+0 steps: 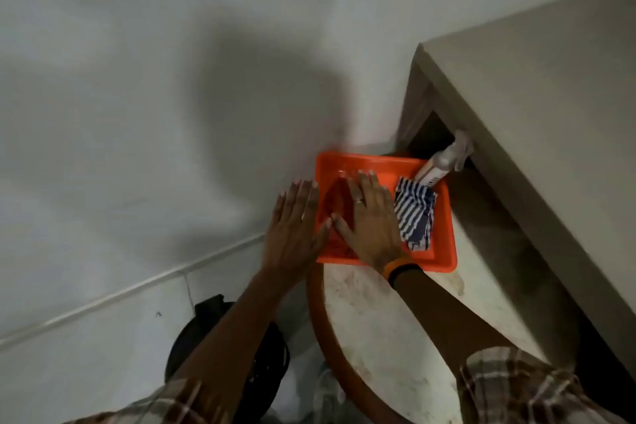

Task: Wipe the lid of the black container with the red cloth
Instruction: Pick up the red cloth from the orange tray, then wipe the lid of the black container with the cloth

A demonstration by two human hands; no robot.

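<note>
1. Orange tray [444, 251] sits at the far end of a pale round table [378, 337], against the white wall [137, 79].
2. Red cloth [339, 206] lies in the tray's left half, partly under the hands.
3. Right hand [371, 217] open, fingers spread, flat on the cloth; ring and orange wristband visible.
4. Left hand [292, 227] open, flat, at the tray's left edge, thumb touching the cloth.
5. Striped blue-white cloth [414, 213] lies right of the red one; a spray bottle [442, 162] rests at the far right corner.
6. Black container [254, 372] stands on the floor, near left, mostly hidden by the left forearm; lid cannot be made out.
</note>
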